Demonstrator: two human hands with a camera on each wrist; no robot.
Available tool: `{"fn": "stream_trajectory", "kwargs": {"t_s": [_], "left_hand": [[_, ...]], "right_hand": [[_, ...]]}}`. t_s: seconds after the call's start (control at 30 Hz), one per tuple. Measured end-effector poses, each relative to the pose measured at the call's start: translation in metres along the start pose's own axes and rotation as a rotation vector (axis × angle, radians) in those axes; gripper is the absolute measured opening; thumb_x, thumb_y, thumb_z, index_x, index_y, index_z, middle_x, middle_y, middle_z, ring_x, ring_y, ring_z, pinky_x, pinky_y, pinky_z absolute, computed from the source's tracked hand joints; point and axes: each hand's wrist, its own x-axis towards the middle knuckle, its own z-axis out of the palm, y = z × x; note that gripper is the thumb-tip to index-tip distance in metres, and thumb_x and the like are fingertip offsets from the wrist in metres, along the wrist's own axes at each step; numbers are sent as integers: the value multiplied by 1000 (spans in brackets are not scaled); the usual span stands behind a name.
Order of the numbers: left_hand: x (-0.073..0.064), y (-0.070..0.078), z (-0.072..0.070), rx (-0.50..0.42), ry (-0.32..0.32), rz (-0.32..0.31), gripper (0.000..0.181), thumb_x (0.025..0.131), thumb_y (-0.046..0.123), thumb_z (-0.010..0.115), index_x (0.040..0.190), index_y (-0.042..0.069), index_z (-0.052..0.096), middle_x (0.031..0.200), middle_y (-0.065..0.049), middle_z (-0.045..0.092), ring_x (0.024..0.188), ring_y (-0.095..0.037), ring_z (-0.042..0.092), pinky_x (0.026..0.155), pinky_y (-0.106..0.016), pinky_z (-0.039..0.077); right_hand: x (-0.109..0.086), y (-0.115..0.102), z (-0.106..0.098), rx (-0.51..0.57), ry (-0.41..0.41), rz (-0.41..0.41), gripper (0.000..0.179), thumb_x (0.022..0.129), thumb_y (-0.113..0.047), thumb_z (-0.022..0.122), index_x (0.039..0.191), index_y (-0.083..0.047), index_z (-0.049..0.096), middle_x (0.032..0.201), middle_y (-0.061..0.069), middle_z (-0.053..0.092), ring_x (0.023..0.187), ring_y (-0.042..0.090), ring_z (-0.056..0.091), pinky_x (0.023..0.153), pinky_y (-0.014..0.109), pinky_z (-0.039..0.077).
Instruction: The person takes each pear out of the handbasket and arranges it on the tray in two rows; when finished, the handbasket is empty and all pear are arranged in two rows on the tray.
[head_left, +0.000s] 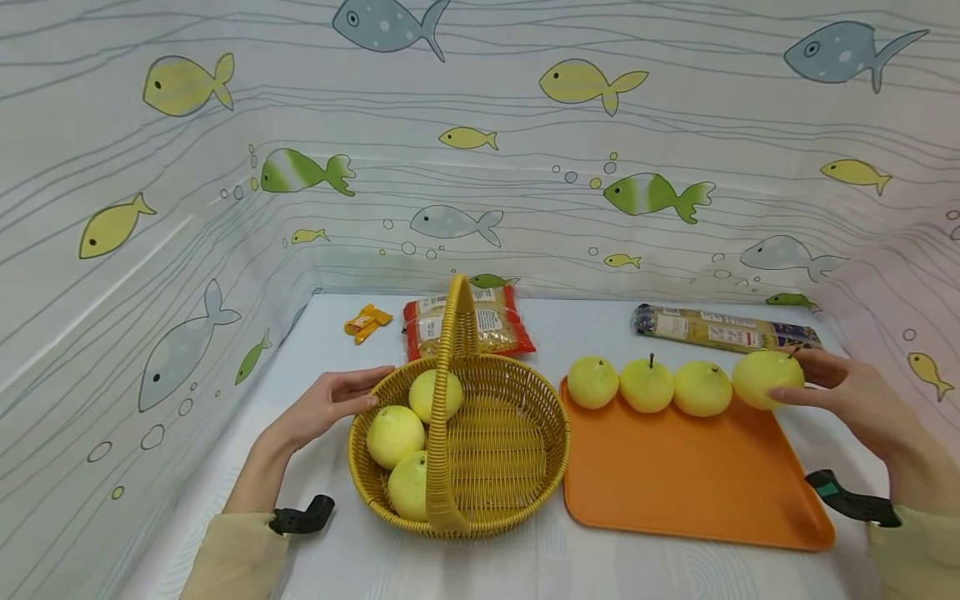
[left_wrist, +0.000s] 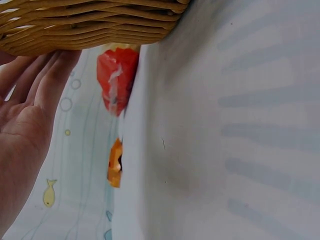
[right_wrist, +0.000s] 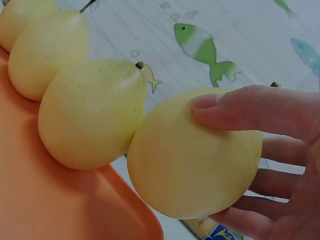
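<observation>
My right hand (head_left: 862,393) grips a pale yellow pear (head_left: 763,383) at the tray's far right corner, thumb on the near side and fingers behind it. In the right wrist view this pear (right_wrist: 185,160) tilts with its stem toward the hand, overlapping the neighbouring pear (right_wrist: 92,117). Three other pears, one of them a stemmed pear (head_left: 647,386), line the back of the orange tray (head_left: 682,483). At the left side of a wicker basket (head_left: 502,450), my left hand (head_left: 326,408) touches the wall with extended fingers. Three pears, including one pear (head_left: 395,436), sit in the basket's left half.
The basket's tall handle (head_left: 442,417) arches over its middle. Behind the basket lies a red-edged clear food bag (head_left: 491,321), with a small orange packet (head_left: 367,322) to its left. A long printed package (head_left: 720,327) lies behind the tray. Fish-patterned walls (head_left: 525,225) enclose the table.
</observation>
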Motion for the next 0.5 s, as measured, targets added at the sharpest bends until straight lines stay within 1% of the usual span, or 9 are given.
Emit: {"fn": "stream_trajectory", "kwargs": {"t_s": [0.03,0.07,0.13,0.17,0.2,0.3,0.43,0.47,0.5], "left_hand": [[0,0,0,0,0,1,52,100,19,61,149,7,47,153,-15,46,124,1,56,98,-16,46],[0,0,0,-1,-1,3,52,100,19,61,149,7,47,153,-15,46,124,1,56,98,-16,47],[0,0,-1,-1,-2,4,52,100,18,61,149,7,47,152,-15,47,124,0,57,98,-17,47],[1,0,-1,-1,-3,5,52,100,18,61,149,7,47,152,-15,47,124,0,57,98,-17,47],[1,0,-1,-1,-3,4,52,100,19,61,149,7,47,152,-15,47,123,-1,57,98,-17,47],[1,-1,-1,-1,-5,4,52,100,19,61,149,7,47,152,-15,47,123,-1,57,98,-17,47],[1,-2,-1,-3,-5,3,52,100,19,62,149,7,48,152,-15,47,123,-1,57,98,-17,47],[1,-2,-1,-4,-4,2,52,100,19,62,149,7,48,152,-14,47,123,-1,57,98,-17,47],[1,-2,-1,-4,-4,2,52,100,19,62,149,7,48,152,-14,47,123,-1,57,98,-17,47]], "right_hand": [[1,0,1,6,-10,13,85,91,-35,74,153,3,30,137,-7,49,128,33,36,103,77,25],[2,1,1,6,-19,24,88,91,-35,73,155,4,26,145,5,45,130,42,31,103,77,24],[3,2,2,11,-39,41,92,92,-36,73,156,5,21,155,28,31,133,47,28,104,77,22],[3,3,2,12,-48,50,94,92,-36,73,157,5,19,155,36,23,134,52,24,105,77,22],[4,3,2,13,-59,56,95,92,-36,73,157,5,17,155,38,21,134,54,23,104,77,21],[5,6,2,7,-84,72,97,92,-37,73,157,6,15,156,38,19,136,55,22,105,77,22],[6,8,3,-3,-106,78,97,91,-38,74,157,5,17,157,36,21,137,54,22,104,76,24],[7,9,4,-1,-111,76,96,91,-38,74,157,4,19,158,31,25,137,53,23,104,76,24],[7,10,4,-3,-112,69,93,90,-38,74,156,3,22,157,23,33,136,49,26,104,75,26]]}}
